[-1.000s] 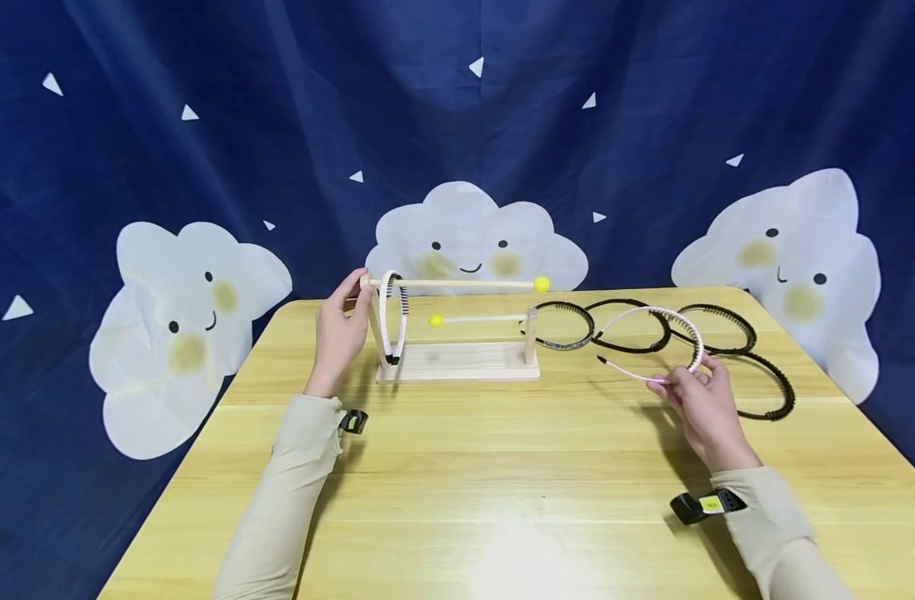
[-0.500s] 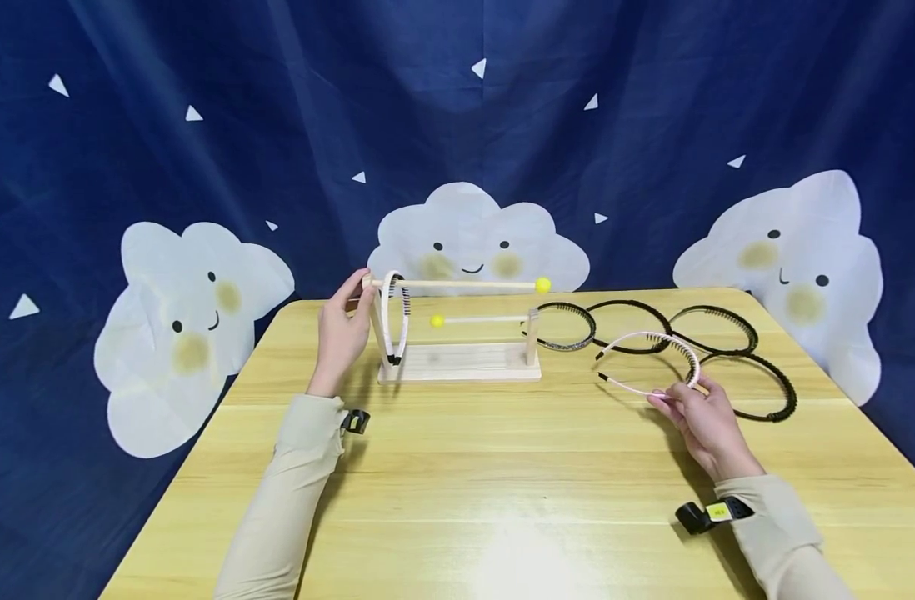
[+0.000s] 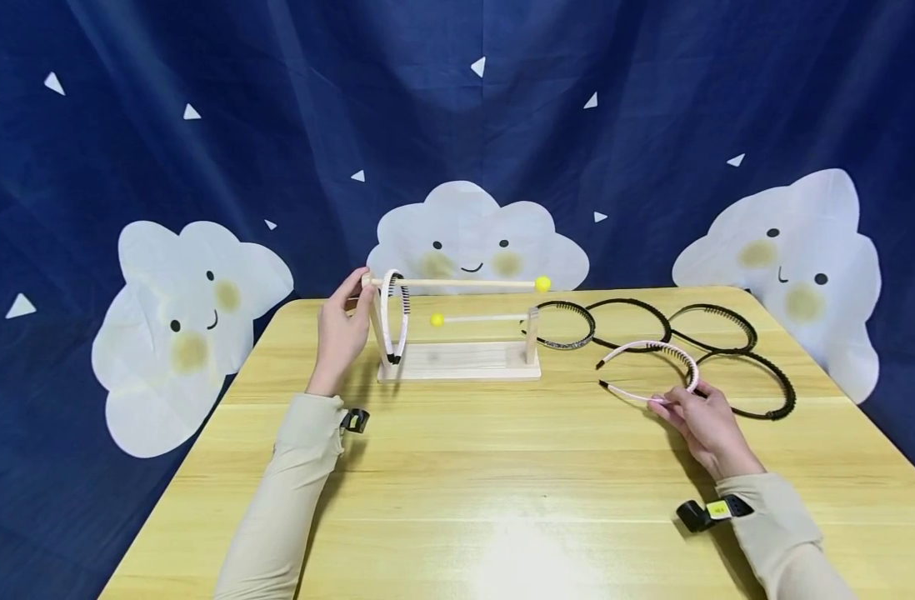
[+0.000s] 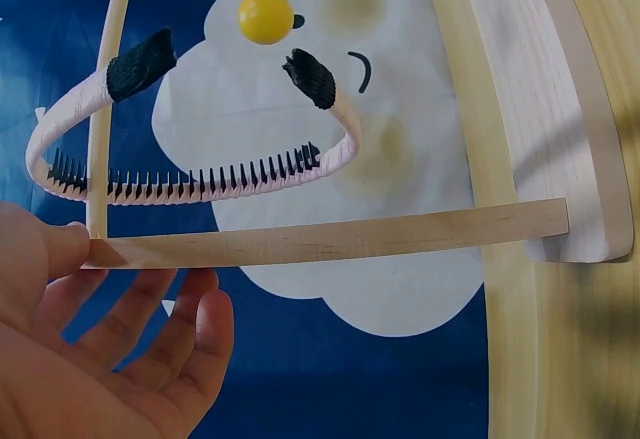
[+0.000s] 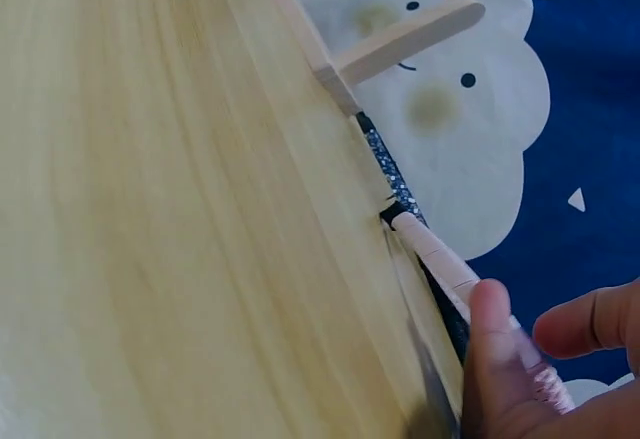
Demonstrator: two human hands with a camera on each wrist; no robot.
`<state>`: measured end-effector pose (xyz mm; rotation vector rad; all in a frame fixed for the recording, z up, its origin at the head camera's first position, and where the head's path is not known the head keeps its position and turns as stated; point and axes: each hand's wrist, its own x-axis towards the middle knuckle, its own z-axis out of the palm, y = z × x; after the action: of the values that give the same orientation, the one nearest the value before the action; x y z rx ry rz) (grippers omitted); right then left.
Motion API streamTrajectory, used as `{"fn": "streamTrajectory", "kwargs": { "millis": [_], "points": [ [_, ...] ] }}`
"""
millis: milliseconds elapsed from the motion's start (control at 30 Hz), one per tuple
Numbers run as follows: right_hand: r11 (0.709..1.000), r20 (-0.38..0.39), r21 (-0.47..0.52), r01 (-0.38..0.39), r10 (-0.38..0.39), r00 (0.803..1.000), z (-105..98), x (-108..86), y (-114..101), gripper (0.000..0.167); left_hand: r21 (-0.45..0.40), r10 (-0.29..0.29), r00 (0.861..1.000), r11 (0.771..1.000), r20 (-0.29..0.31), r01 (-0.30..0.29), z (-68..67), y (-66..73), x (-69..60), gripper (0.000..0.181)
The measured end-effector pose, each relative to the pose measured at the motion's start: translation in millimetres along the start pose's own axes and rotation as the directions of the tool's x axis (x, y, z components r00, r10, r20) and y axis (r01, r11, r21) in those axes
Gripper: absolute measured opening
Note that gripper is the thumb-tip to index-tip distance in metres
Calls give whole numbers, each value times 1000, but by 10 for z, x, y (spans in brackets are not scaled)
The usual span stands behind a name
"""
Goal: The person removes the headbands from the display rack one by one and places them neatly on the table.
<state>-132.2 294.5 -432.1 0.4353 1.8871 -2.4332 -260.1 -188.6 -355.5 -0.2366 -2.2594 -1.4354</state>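
A wooden stand [image 3: 457, 371] has an upper rod [image 3: 472, 284] and a lower rod [image 3: 480, 318], each tipped with a yellow ball. My left hand [image 3: 341, 337] grips the top of its left upright [image 4: 330, 242], thumb on one side and fingers on the other. Just inside that upright, a pale toothed headband [image 4: 170, 193] hangs on the upper rod, its black tips downward. At the right, my right hand [image 3: 705, 425] pinches a pink headband [image 5: 440, 259] between thumb and fingers. Its black-tipped ends point left toward the stand. It is held over the table, close to the dark headbands.
Right of the stand lie several dark headbands, including a glittery one [image 3: 570, 345] and a black toothed one [image 3: 783, 396]. The wooden table [image 3: 457, 483] ends at a blue curtain [image 3: 457, 108] with white cloud faces.
The pink headband has been lowered and tilted flatter, with both ends now pointing left. My right hand has shifted slightly downward. My left hand stays on the upright.
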Motion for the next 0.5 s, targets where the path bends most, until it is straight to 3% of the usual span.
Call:
{"fn": "streamTrajectory", "kwargs": {
  "millis": [233, 500],
  "points": [
    [996, 18, -82, -19, 20, 1000, -42, -31, -25, 45, -1, 5, 1000, 1000, -1, -5, 5, -2, 3, 39],
    [975, 34, -224, -3, 11, 999, -109, -29, -79, 60, -9, 4, 1000, 1000, -11, -4, 9, -10, 9, 39]
  ]
}}
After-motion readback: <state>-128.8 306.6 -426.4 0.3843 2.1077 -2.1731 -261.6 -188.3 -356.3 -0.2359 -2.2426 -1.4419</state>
